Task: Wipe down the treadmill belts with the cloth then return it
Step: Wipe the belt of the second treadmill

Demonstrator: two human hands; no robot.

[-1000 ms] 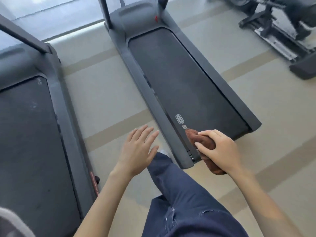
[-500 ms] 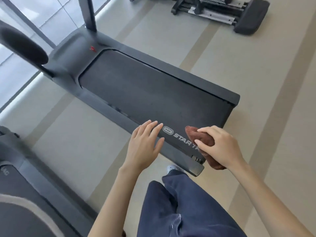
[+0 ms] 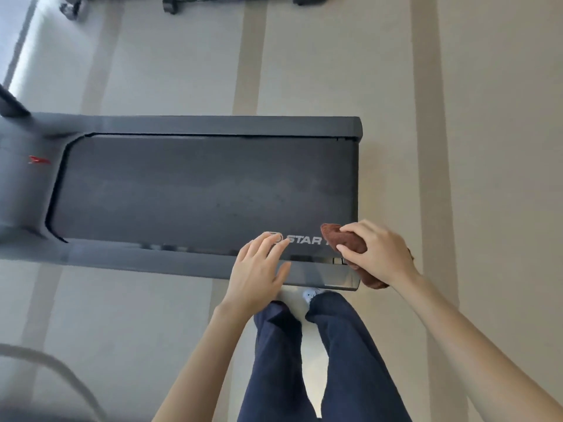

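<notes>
Across the middle of the frame lies the treadmill (image 3: 213,124), running left to right with its dark belt (image 3: 198,190) facing up. Down at the belt's lower right corner, the right hand (image 3: 380,254) grips a bunched-up brown cloth (image 3: 341,239), fingers curled over the top and thumb tucked against its near side. The cloth's front end sits over the belt right by the white STAR lettering (image 3: 304,240), and its back end pokes out past the wrist by the treadmill's end corner. Can't really tell if it's pressed onto the belt or just above it. The left hand (image 3: 256,275) is just beside it to the left, flat and relaxed, fingers straight, holding nothing, with fingertips over the logo and palm over the near side rail. Lower centre you get dark blue trousers (image 3: 344,360) and a bit of a light shoe (image 3: 310,295) on the beige striped floor (image 3: 487,147). Some other gym gear (image 3: 213,0) peeks in at the top edge.
</notes>
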